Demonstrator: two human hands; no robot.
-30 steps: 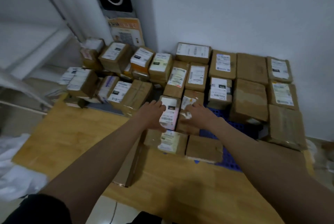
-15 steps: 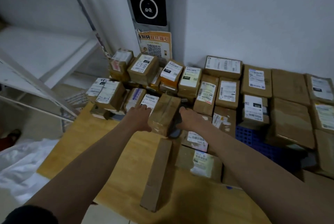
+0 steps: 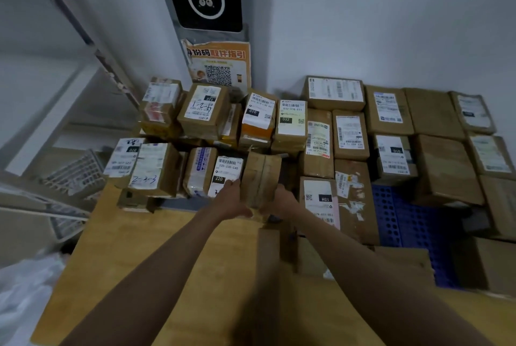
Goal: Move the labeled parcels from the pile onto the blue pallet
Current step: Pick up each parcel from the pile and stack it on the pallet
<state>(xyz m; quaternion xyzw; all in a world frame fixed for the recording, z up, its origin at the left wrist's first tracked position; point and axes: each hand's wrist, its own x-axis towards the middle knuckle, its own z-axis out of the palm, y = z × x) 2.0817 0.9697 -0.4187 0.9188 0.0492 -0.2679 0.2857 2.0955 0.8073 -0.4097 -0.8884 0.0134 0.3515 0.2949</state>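
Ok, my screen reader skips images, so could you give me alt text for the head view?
Two bare hands, left hand and right hand, grip a plain brown cardboard parcel from both sides, amid labeled cardboard parcels; a blue perforated plastic pallet shows at right.

A parcel pickup depot: labelled cardboard parcels (image 3: 350,135) heaped below a QR-code pickup poster (image 3: 219,65).

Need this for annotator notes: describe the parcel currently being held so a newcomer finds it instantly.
Start at the orange QR poster on the wall and drop straight down to the person's hands. The plain brown box sits between left hand and right hand; unlike its neighbours, no label shows.
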